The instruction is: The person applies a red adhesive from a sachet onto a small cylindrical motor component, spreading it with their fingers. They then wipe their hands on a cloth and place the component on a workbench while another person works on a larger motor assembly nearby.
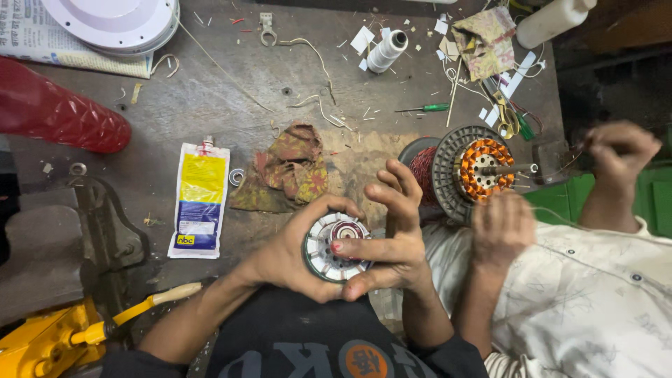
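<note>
My left hand [290, 259] cups a small round white slotted motor core [323, 250] with a dark red centre, held low over the workbench edge. My right hand [392, 238] pinches the same core from the right, thumb and forefinger on its centre, other fingers raised. Both hands grip it together, close to my chest.
A co-worker's hands [502, 227] work on a copper-wound stator [483, 168] at the right. On the bench lie a patterned rag [287, 168], a yellow and white pouch [199, 199], a thread spool [387, 50], a green screwdriver [423, 108], a red cone [56, 108], white discs [115, 21], and a yellow tool [56, 339].
</note>
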